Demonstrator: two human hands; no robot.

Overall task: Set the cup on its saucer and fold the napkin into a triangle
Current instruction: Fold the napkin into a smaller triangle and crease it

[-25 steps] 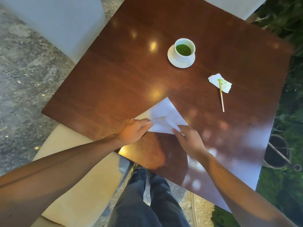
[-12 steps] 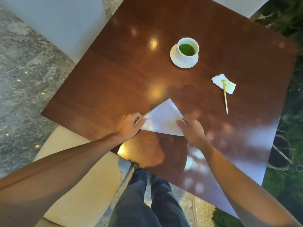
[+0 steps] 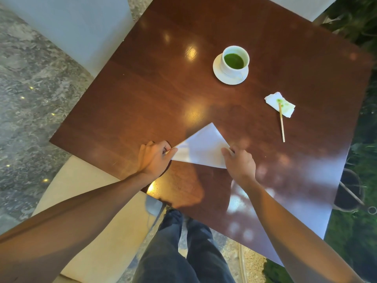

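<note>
A white napkin (image 3: pixel 202 149) lies flat on the dark wooden table (image 3: pixel 142 94) as a triangle, its tip pointing away from me. My left hand (image 3: pixel 154 158) pinches the napkin's left corner. My right hand (image 3: pixel 239 164) presses fingertips on its right corner. A white cup (image 3: pixel 235 61) of green drink stands on its white saucer (image 3: pixel 219 73) at the far middle of the table, apart from both hands.
A crumpled, green-stained tissue (image 3: pixel 282 103) with a thin wooden stick (image 3: pixel 282 127) on it lies to the right. A cream chair seat (image 3: pixel 98 201) is at the near left, a pale chair (image 3: pixel 77 27) at the far left. My legs (image 3: pixel 183 252) are below the table edge.
The napkin's loose upper flap has been laid down, turning it into a flat triangle. Both hands slid outward to its left and right corners. The camera shifted slightly.
</note>
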